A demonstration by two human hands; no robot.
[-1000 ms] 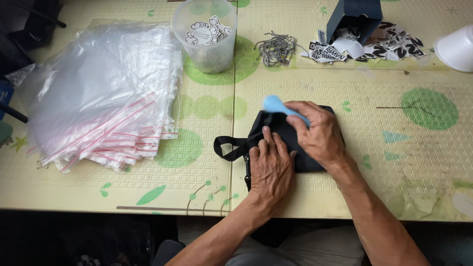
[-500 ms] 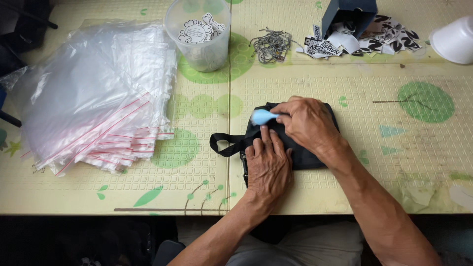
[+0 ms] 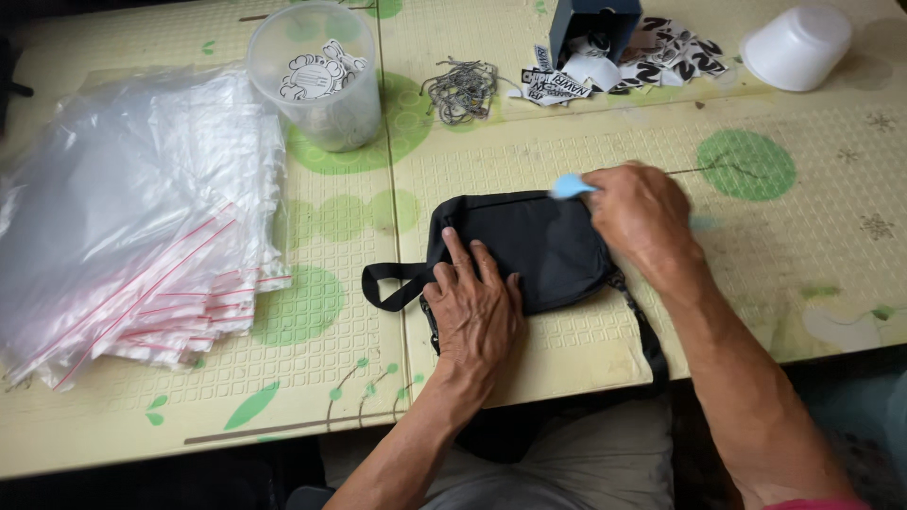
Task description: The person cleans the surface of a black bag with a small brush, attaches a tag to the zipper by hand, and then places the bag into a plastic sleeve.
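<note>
— What's the person wearing?

— Not much shows. Both forearms are bare — no watch, no bracelet, no rings on the left hand (image 3: 475,307) or the right hand (image 3: 641,215).

— Any sleeve?

— A sliver of pink-red fabric at the lower right corner, on the right arm. At the bottom centre, light grey-beige trousers cover the lap. Veins and knuckles stand out on both hands.
</note>
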